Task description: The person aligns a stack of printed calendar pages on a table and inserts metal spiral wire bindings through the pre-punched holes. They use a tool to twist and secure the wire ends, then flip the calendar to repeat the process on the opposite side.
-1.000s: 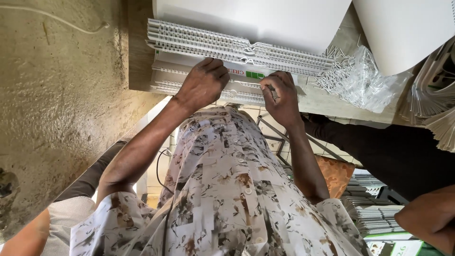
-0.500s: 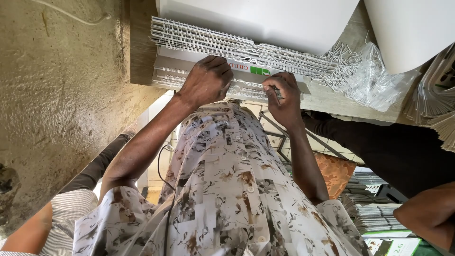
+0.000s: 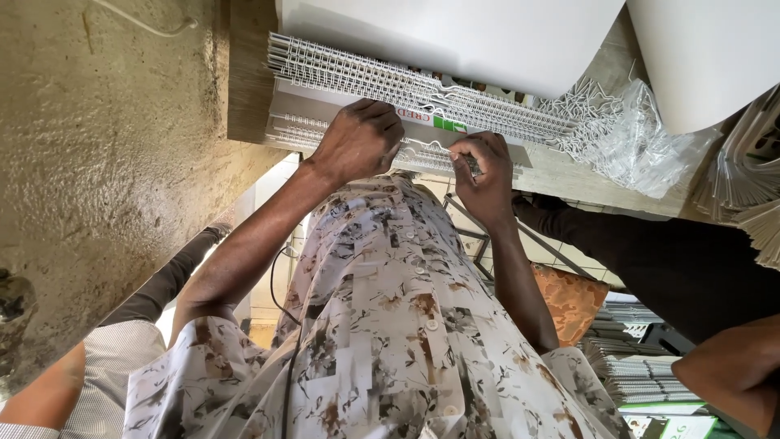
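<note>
While both hands work at the upper middle of the frame, the left hand (image 3: 357, 140) lies knuckles-up on a stack of white wire binding combs (image 3: 390, 81), its fingers curled over the front edge of the stack; whether its grip is clenched on anything cannot be told. Just to its right, the right hand (image 3: 483, 172) has its grip pinched on a thin wire comb (image 3: 431, 150) along the same front edge. Those combs rest on a wooden worktop (image 3: 244, 81), under a large white sheet (image 3: 455, 32). Right of the stack lies a crumpled clear plastic bag (image 3: 642, 138) with loose wire pieces. At the lower right, more comb stacks (image 3: 642, 378) sit near another person's arm (image 3: 731, 370).
</note>
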